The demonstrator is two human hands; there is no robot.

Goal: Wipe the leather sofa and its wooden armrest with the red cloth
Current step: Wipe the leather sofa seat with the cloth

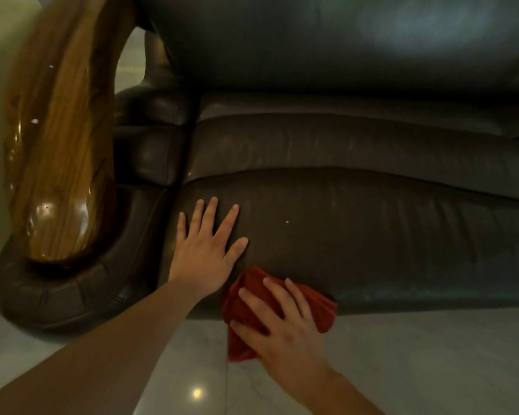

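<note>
A dark brown leather sofa [372, 223] fills most of the view, its seat cushion in the middle and the backrest above. Its glossy wooden armrest [57, 151] runs down the left side over a padded leather arm. My left hand [206, 244] lies flat on the left end of the seat cushion, fingers spread, holding nothing. My right hand [279, 322] presses the crumpled red cloth [321, 310] against the front edge of the cushion, just below and right of the left hand. Part of the cloth hangs over the front face.
Pale glossy floor tiles [417, 363] lie in front of the sofa, with a light reflected near the bottom. A light wall [0, 40] stands left of the armrest. A small white speck [287, 222] sits on the cushion.
</note>
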